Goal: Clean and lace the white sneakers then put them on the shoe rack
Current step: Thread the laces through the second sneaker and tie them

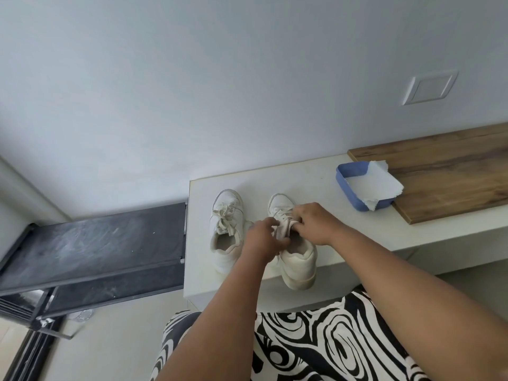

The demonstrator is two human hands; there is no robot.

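Sneakers: two on the surface (324, 171); both hands' fingers (298, 217) grip the right sneaker (298, 259) laces; one blue tray (354, 199) holds paper towel (376, 185).

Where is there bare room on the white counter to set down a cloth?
Bare white counter shows between the right sneaker and the blue tray, and along the wall behind both sneakers. The black shoe rack top is bare too. It is crowded near the front edge, where both hands, left and right, work on the right sneaker beside the left sneaker.
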